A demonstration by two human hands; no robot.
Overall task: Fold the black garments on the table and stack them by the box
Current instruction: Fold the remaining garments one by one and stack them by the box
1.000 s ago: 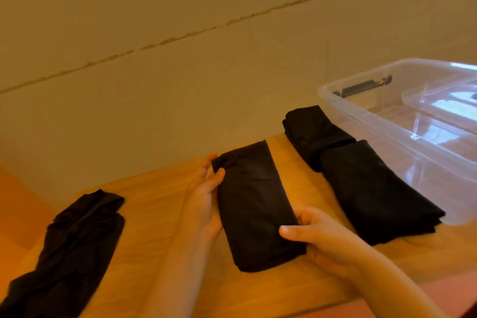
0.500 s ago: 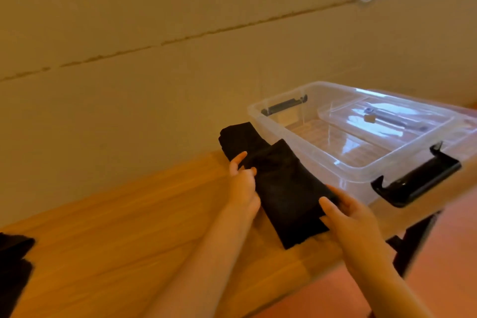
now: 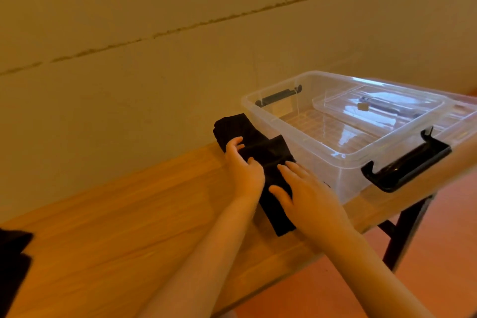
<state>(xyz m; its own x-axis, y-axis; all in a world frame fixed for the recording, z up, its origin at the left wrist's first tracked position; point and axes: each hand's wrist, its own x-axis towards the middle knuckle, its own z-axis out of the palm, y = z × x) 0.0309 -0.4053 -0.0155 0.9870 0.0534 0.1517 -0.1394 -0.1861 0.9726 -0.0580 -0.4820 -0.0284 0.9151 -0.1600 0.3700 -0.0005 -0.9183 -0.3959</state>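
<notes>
Wooden table (image 3: 129, 214) against a beige wall (image 3: 154, 85); both hands lie flat, fingers spread, on black garments (image 3: 268, 155).

Left hand (image 3: 245, 170) and right hand (image 3: 307, 195) lie side by side, palms down; fingers spread.

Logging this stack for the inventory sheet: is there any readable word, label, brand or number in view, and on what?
None can be read.
Clear plastic box: a small pale tag shows inside, too blurred to read.
Folded black garments under the left hand and right hand: no label showing.
Unfolded black garment at the table's left edge: none visible.
</notes>
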